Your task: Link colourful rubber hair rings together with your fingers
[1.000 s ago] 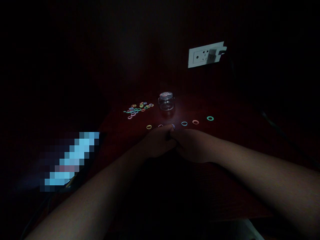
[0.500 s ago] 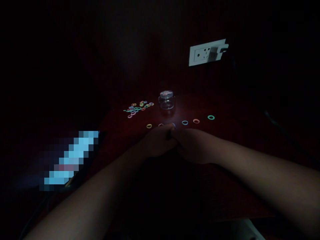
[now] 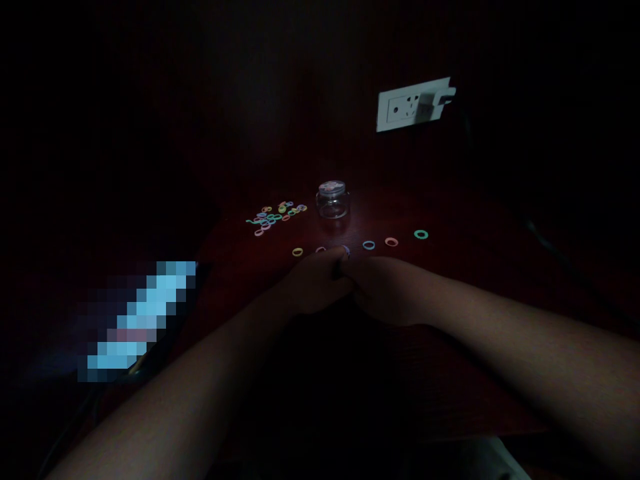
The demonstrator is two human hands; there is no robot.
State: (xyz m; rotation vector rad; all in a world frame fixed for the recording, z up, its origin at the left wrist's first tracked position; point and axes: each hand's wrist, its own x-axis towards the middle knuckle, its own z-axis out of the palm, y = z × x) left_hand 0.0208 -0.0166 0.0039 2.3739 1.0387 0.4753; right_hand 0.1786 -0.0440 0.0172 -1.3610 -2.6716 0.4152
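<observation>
My left hand (image 3: 320,283) and my right hand (image 3: 387,290) meet over the dark red table, both closed, fingers curled together. Whatever lies between the fingers is hidden. Just beyond them runs a row of small elastic hair ties: a yellow hair tie (image 3: 297,252), a pink one and a purple one partly covered by my hands, a blue hair tie (image 3: 369,245), an orange-pink hair tie (image 3: 391,242) and a green hair tie (image 3: 421,235). Farther left lies a loose pile of coloured hair ties (image 3: 271,221). A clear jar (image 3: 333,203) with a patterned lid stands upright behind the row.
A lit screen (image 3: 145,320), blurred out, leans at the left beside my left forearm. On the wall at the back is a white socket plate (image 3: 400,110) with a plug (image 3: 444,97) in it. A dark cable (image 3: 550,243) runs down the right side.
The view has shifted very slightly. Both hands stay pressed together in the same place, and the hair ties and jar have not moved.
</observation>
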